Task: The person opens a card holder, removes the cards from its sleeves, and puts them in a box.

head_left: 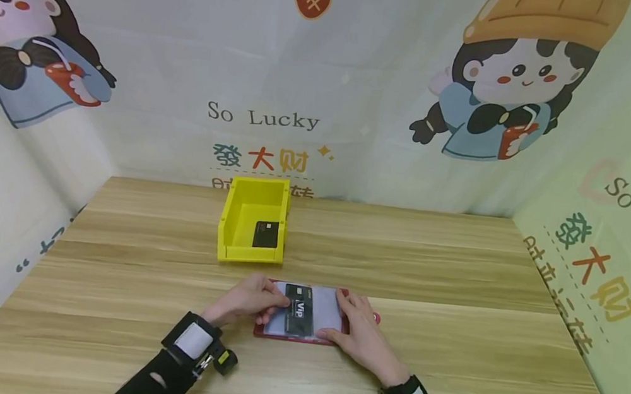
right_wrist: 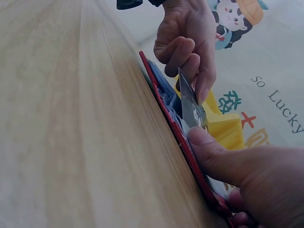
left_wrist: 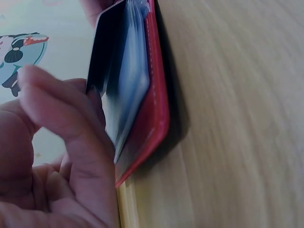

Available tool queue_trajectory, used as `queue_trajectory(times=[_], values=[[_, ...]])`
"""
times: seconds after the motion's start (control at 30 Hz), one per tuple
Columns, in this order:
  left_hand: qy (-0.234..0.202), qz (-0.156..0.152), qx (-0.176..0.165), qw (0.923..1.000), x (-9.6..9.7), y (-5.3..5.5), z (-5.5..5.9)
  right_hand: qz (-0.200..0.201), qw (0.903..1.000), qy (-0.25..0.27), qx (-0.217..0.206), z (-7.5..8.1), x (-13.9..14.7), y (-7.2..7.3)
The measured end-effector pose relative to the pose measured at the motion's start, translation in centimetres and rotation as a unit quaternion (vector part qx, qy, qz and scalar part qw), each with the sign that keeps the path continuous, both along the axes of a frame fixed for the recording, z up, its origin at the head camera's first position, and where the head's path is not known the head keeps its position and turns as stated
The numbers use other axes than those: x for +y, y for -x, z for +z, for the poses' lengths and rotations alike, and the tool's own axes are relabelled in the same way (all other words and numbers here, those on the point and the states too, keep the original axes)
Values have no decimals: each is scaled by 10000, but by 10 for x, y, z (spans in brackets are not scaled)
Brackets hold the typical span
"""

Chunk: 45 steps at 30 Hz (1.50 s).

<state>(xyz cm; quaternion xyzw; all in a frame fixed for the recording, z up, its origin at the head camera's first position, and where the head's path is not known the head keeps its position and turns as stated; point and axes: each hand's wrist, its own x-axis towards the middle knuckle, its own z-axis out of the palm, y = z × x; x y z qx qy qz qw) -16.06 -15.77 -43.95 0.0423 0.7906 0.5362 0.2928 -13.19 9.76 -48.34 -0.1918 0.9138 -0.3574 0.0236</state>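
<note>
A red card holder (head_left: 293, 339) lies spread on the table, its clear plastic sleeves (head_left: 330, 309) facing up. Over the sleeves is a black card (head_left: 298, 313) marked "Vip". My left hand (head_left: 251, 300) pinches this card at its left edge between thumb and finger. In the right wrist view the card (right_wrist: 191, 107) stands tilted up from the sleeves. My right hand (head_left: 362, 333) grips the holder's right side, its thumb (right_wrist: 202, 137) on top by the card and its other fingers curled at the cover's edge.
Behind the holder stands a yellow bin (head_left: 249, 255) with another black card (head_left: 265, 235) inside it. The wooden table (head_left: 430, 252) meets printed cloth walls (head_left: 365, 157) at the back and sides.
</note>
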Motion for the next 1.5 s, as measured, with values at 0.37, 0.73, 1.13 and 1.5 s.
queue_trajectory(times=[0.37, 0.73, 1.13, 1.5], values=[[-418, 100, 410, 9982, -7, -1, 4, -110, 9999, 74, -54, 0, -1, -1], [-547, 1059, 915, 9886, -20, 1, 18, -241, 9988, 69, 410, -6, -1, -1], [-180, 2402, 1647, 9565, -22, 10, 16, -275, 9958, 486, 727, -9, -1, -1], [778, 2915, 2295, 9254, -22, 38, 26, -284, 9971, 529, 464, -7, -2, -1]])
